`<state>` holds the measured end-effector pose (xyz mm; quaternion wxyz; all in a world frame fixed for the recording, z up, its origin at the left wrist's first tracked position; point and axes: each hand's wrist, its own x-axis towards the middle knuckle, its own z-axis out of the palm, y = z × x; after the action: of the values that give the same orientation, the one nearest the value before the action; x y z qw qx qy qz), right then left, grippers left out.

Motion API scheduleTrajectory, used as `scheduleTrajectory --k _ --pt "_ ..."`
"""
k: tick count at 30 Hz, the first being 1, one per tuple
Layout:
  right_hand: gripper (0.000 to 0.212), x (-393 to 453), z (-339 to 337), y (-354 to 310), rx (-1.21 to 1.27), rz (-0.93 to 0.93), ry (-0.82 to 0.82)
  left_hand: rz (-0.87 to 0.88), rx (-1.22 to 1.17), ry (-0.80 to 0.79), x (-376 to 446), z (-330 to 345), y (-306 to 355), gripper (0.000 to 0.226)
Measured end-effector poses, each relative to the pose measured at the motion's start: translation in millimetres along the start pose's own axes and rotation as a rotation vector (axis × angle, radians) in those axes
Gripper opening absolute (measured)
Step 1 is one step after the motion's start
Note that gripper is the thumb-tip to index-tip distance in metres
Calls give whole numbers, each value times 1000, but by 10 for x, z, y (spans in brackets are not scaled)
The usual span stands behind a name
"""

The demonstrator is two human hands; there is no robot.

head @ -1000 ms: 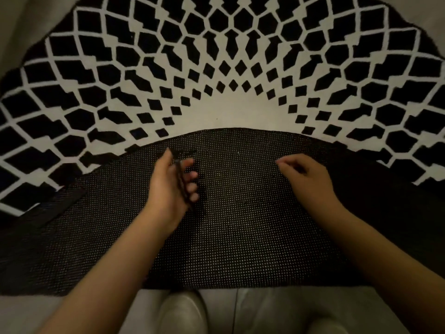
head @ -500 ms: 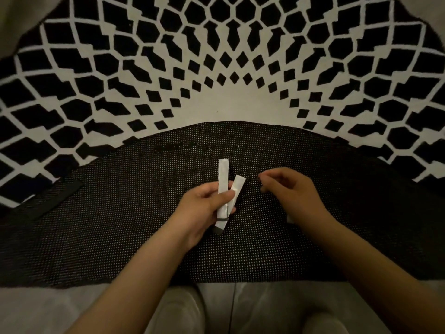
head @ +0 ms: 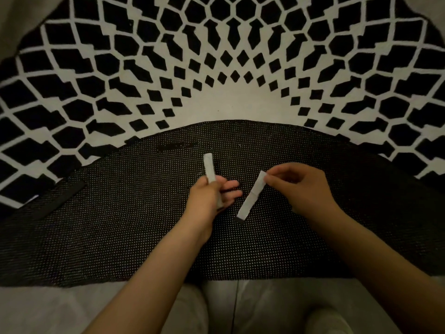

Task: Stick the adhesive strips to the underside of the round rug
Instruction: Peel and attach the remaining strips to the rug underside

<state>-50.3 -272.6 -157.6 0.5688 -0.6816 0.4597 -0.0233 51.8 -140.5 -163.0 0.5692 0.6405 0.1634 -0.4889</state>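
Observation:
The round black-and-white rug (head: 231,102) lies folded over, so its dark dotted underside (head: 120,225) faces up in front of me. My left hand (head: 209,198) grips a white adhesive strip (head: 209,166) that points away from me. My right hand (head: 301,186) pinches the top end of a second white strip (head: 250,197), which hangs slanted above the underside. Two dark strips lie stuck on the underside, one at the left (head: 60,198) and one near the fold's far edge (head: 177,146).
Pale floor (head: 48,309) runs along the near edge of the folded rug. My knees in light trousers (head: 265,309) sit at the bottom of the view.
My left hand lifted off the far dark strip and came nearer, holding two white strips. My right hand has now taken one of them and pulled it to the right.

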Motion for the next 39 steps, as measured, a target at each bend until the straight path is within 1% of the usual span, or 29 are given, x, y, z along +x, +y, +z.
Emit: scheduleTrajectory --k 2,4,6,8,11,13,15,17,21,22,23,24,25,26,27,28,29,30,31,32,33,34,36,37,39 --pt "5 -9 -17 -8 6 -13 -16 79 132 32 3 -48 26 17" --pt "7 -19 -5 -18 1 -31 -55 111 234 -32 -21 -60 15 13" --pt "10 -26 26 -11 -24 -59 -81 71 231 -105 -39 -28 -20 16" --pt "12 -24 60 16 -82 -97 -45 19 213 -145 -35 2 -57 19" --pt "13 7 84 32 -214 -183 34 7 217 -166 -16 45 -75 12" --pt "11 21 79 25 -320 -262 35 12 189 -158 -13 82 -46 14" --pt "8 4 78 15 -419 -368 35 -56 92 -177 -22 114 3 18" --pt "1 -46 88 18 -519 -496 36 -158 11 -234 -29 126 48 25" --pt "18 -117 118 36 -619 -697 46 -288 -40 -365 -11 70 85 16" --pt "20 -123 125 39 -633 -736 48 -329 -65 -375 -1 57 91 18" --pt "20 -119 133 43 -645 -763 47 -366 -86 -367 2 51 97 25" --pt "19 -117 140 45 -657 -775 44 -394 -96 -344 9 53 96 33" --pt "17 -109 144 52 -654 -776 42 -399 -98 -312 20 56 95 37" --pt "15 -107 141 54 -629 -762 36 -379 -99 -266 38 53 93 35" --pt "13 -110 133 42 -549 -716 24 -340 -106 -199 71 35 94 28" --pt "9 -121 114 9 -393 -625 10 -288 -112 -121 113 -7 107 21" --pt "6 -131 80 -47 -159 -477 3 -229 -115 -45 157 -81 132 18" --pt "7 -130 30 -102 100 -290 7 -175 -112 18 198 -169 162 17" --pt "9 -112 -29 -151 337 -96 7 -132 -107 64 226 -258 186 17" --pt "11 -81 -85 -182 514 59 -3 -99 -99 88 242 -328 200 17" --pt "13 -40 -130 -187 616 157 -13 -74 -88 91 238 -360 203 17" --pt "15 -10 -152 -182 689 212 -24 -55 -82 87 223 -357 196 17" --pt "17 32 -170 -167 806 267 -15 -33 -143 96 197 -289 187 16" --pt "17 51 -193 -171 846 299 10 -33 -241 124 186 -280 204 16" --pt "15 121 -339 -173 862 345 113 -5 -481 226 171 -363 305 17"
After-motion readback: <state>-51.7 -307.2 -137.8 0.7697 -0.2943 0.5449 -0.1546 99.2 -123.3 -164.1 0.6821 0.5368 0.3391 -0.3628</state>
